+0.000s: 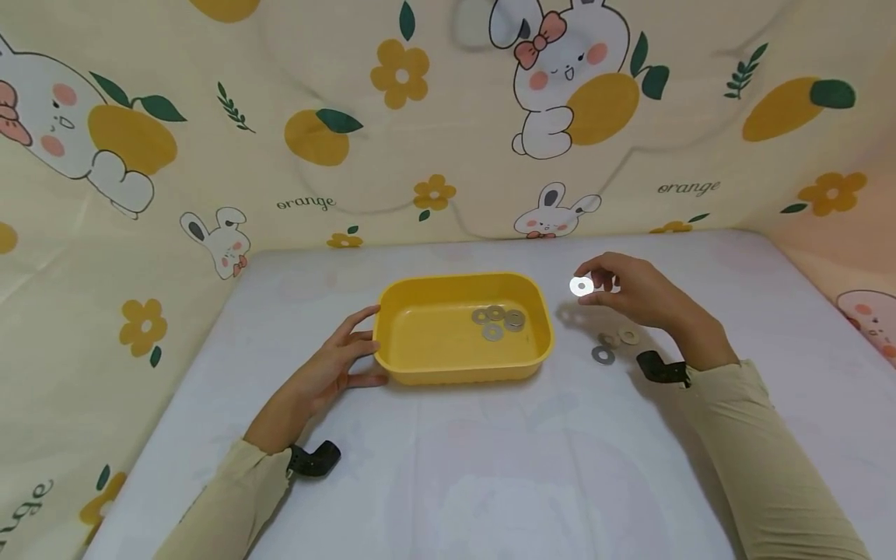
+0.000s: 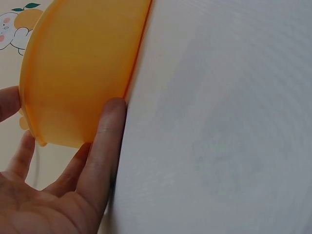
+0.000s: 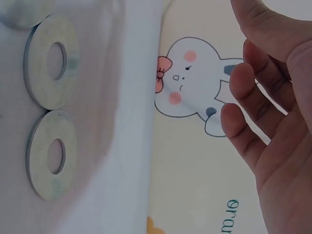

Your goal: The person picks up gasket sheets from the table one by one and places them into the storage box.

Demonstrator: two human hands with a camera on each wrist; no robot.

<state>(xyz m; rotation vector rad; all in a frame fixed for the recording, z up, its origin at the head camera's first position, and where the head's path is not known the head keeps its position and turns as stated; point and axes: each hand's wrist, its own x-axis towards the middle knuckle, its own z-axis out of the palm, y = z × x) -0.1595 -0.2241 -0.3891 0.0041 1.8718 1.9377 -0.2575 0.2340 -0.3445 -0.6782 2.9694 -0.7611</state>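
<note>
My right hand (image 1: 630, 292) is raised over the table and pinches a flat metal washer (image 1: 582, 294) between thumb and fingertips, to the right of the yellow tray (image 1: 420, 375). The washer shines bright white and its centre hole shows. In the right wrist view the held washer is out of sight. At the tray's left end my left hand (image 1: 327, 372) rests with fairly straight fingers; the thumb lies low along the outer wall, and other fingers touch near the rim. Several washers (image 1: 493, 333) lie inside the tray, toward its right side.
Below my right hand, three loose washers (image 1: 603, 355) lie close together on the white tabletop (image 1: 476, 467). A cream cloth (image 1: 448, 140) printed with rabbits and oranges stands up behind the table and along its sides. Each wrist carries a black camera (image 1: 315, 459).
</note>
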